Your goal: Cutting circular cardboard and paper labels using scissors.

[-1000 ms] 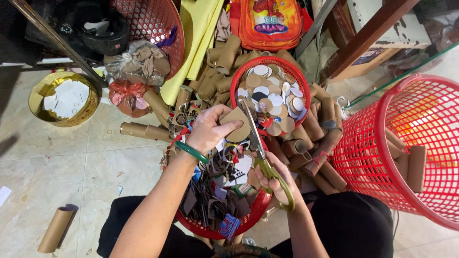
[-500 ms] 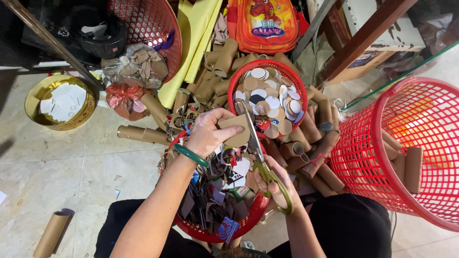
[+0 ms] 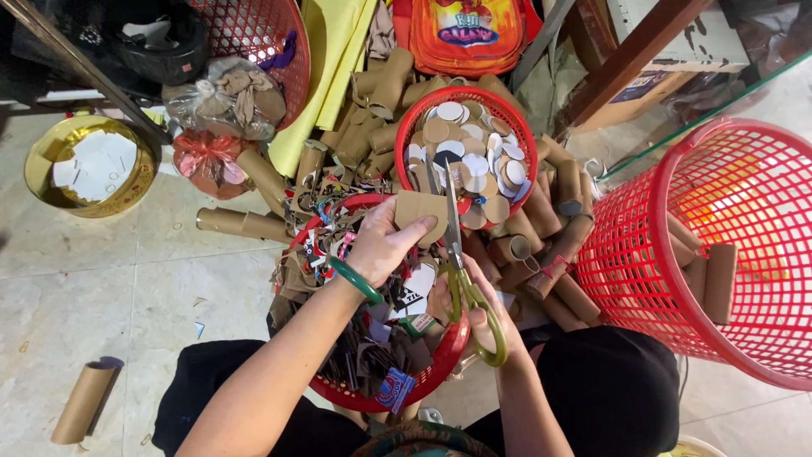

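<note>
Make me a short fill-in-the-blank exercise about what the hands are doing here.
1. The right hand works a pair of ____ with green handles.
2. The left hand holds a piece of brown ____ against the blades.
3. The small red basket beyond the hands holds cut-out ____.
4. The left wrist wears a ____ bangle.

Missing words: scissors; cardboard; discs; green

Floor (image 3: 110,288): pale, glossy stone-look tiles with visible joints, lightly scuffed, small paper scraps scattered at left. Lighting: even and bright, soft reflections on the tiles, no hard shadows. Far left: a dark metal bar (image 3: 76,72) runs diagonally over dim clutter. Far right: a dark brown wooden beam (image 3: 630,59) slants across, with a worn white painted panel (image 3: 702,34) just beyond it. No wall or window can be made out from this downward view.
</note>
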